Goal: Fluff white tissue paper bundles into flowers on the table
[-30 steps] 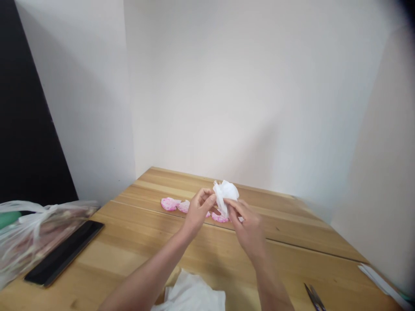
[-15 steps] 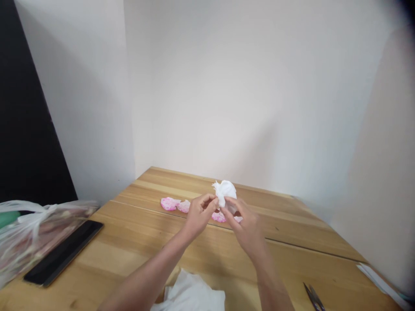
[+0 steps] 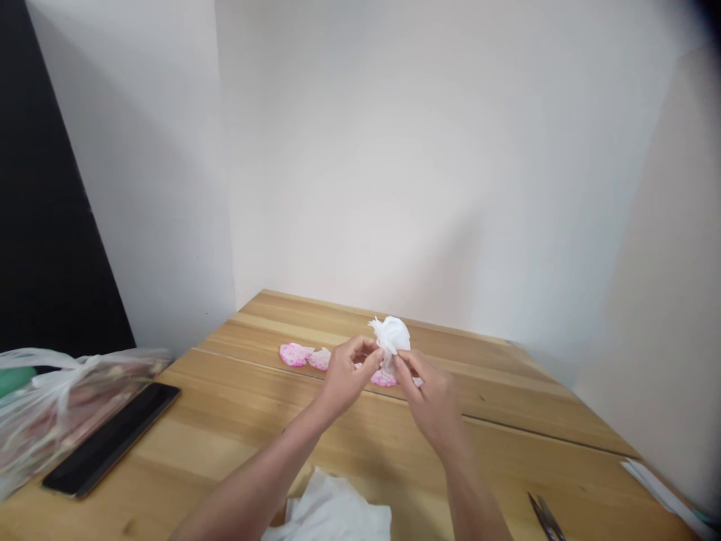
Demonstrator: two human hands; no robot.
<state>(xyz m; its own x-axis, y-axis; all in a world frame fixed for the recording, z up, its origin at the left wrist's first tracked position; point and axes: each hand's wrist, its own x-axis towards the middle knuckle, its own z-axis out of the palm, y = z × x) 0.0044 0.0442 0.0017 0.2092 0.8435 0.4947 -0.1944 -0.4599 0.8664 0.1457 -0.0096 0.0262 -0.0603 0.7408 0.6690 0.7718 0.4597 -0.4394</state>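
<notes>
Above the far half of the wooden table, a gathered white tissue flower (image 3: 393, 333) with ruffled edges is held between both hands. My left hand (image 3: 348, 373) pinches it from the left, thumb and fingertips closed on its lower part. From the right, my right hand (image 3: 429, 387) pinches the same lower part with thumb and index finger. Behind the hands lie pink-and-white crumpled paper flowers, one pink flower (image 3: 294, 354) at the left end and another pink flower (image 3: 384, 378) partly hidden below the fingers.
White tissue (image 3: 338, 511) lies in a heap at the near edge. A black phone (image 3: 111, 439) rests at left beside a knotted clear plastic bag (image 3: 67, 413). Scissors (image 3: 544, 515) are at near right. A white strip (image 3: 665, 492) lies along the right edge of the table (image 3: 242, 458).
My right thumb and index finger have shifted slightly down and closed on the lower part of the white tissue flower. My left hand stays nearly in place.
</notes>
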